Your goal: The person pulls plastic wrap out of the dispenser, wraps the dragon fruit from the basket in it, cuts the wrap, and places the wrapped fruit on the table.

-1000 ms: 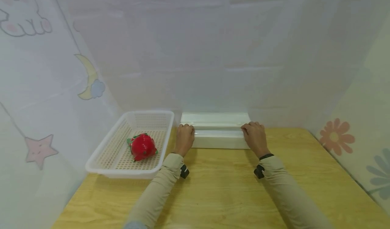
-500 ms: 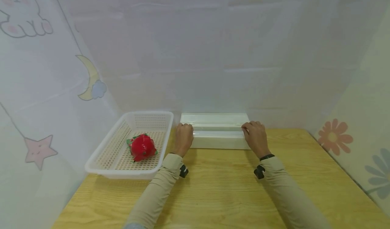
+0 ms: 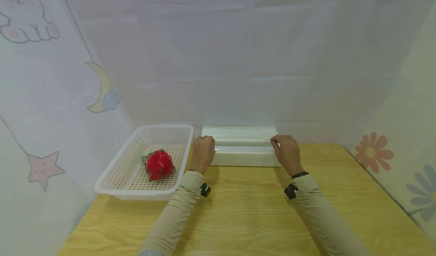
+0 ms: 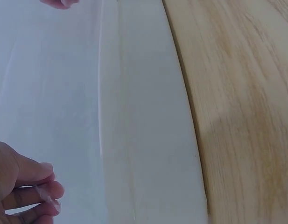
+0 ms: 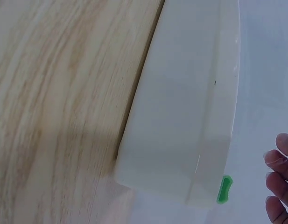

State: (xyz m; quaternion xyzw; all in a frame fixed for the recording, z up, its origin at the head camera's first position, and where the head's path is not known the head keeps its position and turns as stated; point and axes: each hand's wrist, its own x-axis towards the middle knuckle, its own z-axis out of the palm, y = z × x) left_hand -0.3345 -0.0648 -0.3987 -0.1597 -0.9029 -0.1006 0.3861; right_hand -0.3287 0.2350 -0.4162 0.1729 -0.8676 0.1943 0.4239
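A long white cling film dispenser (image 3: 246, 159) stands at the back of the table, its lid (image 3: 240, 131) raised behind it. Clear cling film (image 3: 243, 149) stretches across its top between both hands. At the left end, my left hand (image 3: 204, 152) pinches the film's edge; a crumpled bit shows at its fingertips (image 4: 54, 189) in the left wrist view. My right hand (image 3: 287, 153) holds the film at the other end, with its fingertips (image 5: 277, 158) close together in the right wrist view. A small green piece (image 5: 224, 189) sits at the dispenser's end.
A white perforated basket (image 3: 144, 192) stands to the left, close beside the left forearm. Inside it lies a shiny red toy-like object (image 3: 160, 165) with green bits. A sheet with printed cartoons (image 3: 211, 59) hangs behind the wooden table (image 3: 245, 210).
My hands have moved slightly apart, the left one leftward and the right one a little rightward. The film between them looks flatter and tauter.
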